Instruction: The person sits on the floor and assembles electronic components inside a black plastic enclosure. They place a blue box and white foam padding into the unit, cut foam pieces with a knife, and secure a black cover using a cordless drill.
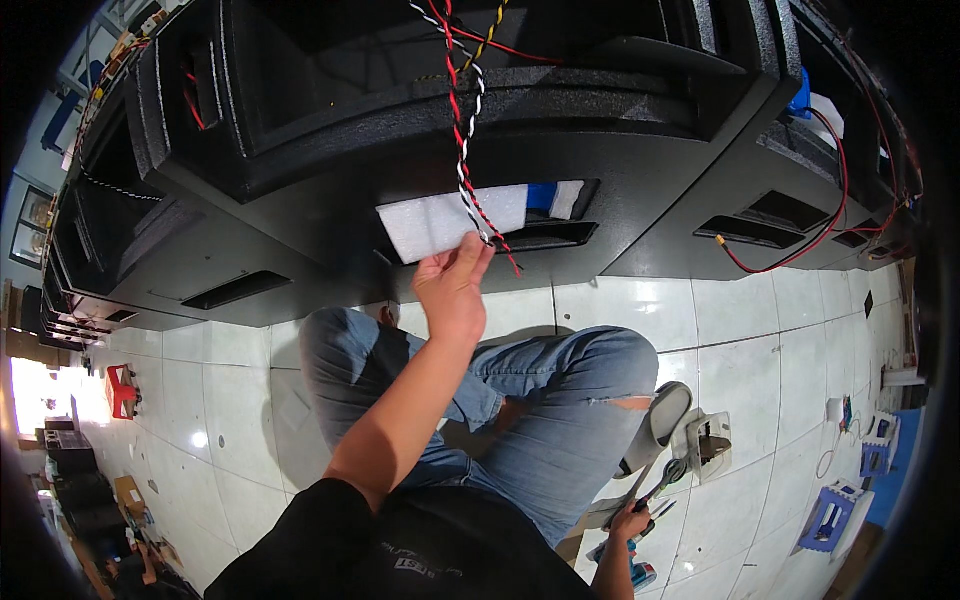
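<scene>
1. By the left hand point(455, 275), a white-and-black twisted wire point(465, 160) is pinched near its lower end between thumb and fingertips.
2. A red-and-black twisted wire point(457, 110) is hung alongside it; its free end is seen just beyond the fingertips, and whether it is also gripped cannot be told.
3. Both wires are held in front of a black cabinet point(320, 200), before a white foam sheet point(440, 222) that is set across a slot in the cabinet's face. A blue piece point(541, 197) is seen beside the sheet's right edge.
4. At the lower right, a dark-handled tool point(653, 490) is grasped by the right hand point(630, 522), low over the tiled floor point(730, 520); its exact kind cannot be told.
5. Beneath that hand, a teal-and-black power tool point(641, 576) is partly seen. A pale container point(692, 440) is placed on the floor near a grey sandal point(668, 412).
6. Small pale lettering point(415, 565) is printed on the chest of the black shirt point(340, 550), with one part set in a light block.
7. At the far right, a blue-and-white box point(832, 515) is seen on the floor; any print on it is too small to be read.
8. At the right, a red-and-black cable point(843, 190) is looped down the cabinet front, ending in a yellow connector point(720, 241).
</scene>
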Available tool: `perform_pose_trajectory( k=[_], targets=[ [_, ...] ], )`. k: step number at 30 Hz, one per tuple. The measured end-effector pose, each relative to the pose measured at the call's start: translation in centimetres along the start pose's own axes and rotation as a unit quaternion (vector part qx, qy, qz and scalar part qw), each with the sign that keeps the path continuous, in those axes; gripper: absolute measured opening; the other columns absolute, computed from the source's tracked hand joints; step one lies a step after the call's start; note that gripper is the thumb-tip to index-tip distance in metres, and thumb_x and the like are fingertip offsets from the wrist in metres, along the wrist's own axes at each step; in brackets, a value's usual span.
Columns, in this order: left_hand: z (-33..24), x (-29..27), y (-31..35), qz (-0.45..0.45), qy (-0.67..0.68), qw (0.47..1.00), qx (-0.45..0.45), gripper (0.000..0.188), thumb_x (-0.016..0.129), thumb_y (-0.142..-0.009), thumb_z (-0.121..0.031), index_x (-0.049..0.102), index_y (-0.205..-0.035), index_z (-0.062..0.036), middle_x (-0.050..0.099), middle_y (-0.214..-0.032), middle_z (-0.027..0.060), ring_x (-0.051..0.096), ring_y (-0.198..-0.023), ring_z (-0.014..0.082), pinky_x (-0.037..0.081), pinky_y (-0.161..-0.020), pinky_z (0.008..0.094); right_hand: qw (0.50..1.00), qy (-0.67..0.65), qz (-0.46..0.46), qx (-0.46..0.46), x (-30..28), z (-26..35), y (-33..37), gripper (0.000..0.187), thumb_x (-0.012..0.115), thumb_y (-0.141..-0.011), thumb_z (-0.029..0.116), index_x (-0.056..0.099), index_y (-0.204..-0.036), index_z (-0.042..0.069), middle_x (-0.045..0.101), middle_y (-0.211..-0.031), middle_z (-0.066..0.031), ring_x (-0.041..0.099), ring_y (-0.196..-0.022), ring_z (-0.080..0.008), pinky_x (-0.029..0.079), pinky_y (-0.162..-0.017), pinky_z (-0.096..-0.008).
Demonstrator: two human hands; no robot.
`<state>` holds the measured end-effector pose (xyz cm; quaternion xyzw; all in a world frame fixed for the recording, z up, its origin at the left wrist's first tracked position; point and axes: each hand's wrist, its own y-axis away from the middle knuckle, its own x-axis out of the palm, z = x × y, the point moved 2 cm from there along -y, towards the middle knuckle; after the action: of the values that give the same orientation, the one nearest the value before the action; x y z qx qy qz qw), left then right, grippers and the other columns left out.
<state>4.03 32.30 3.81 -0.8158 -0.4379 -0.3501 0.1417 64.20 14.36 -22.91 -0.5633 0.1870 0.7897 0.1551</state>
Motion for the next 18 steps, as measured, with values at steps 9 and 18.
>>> perform_pose_trajectory(
  k=[9,18],
  targets=[
    [-0.2,3.0,0.8,-0.002,-0.093,0.995,-0.041,0.009,0.074,-0.094,-0.005,0.071,-0.100,0.0022,0.073,-0.097,0.0107,0.073,-0.087,0.0202,0.062,-0.084,0.0360,0.999,0.018,0.028,0.012,0.6,1.8,1.8,0.040,0.071,-0.091,0.021,0.068,-0.121,-0.005,0.065,-0.103,-0.0261,0.062,-0.101,-0.0442,0.048,-0.089,-0.0514],
    [-1.0,3.8,-0.9,0.112,-0.209,0.963,-0.127,0.028,0.066,-0.103,-0.023,0.071,-0.101,0.0047,0.074,-0.084,0.0141,0.074,-0.071,0.0221,0.062,-0.066,0.0348,0.999,0.014,0.036,-0.007,1.2,1.9,1.6,0.043,0.070,-0.091,0.023,0.067,-0.125,-0.004,0.065,-0.109,-0.0260,0.062,-0.104,-0.0448,0.047,-0.091,-0.0533]
  ],
)
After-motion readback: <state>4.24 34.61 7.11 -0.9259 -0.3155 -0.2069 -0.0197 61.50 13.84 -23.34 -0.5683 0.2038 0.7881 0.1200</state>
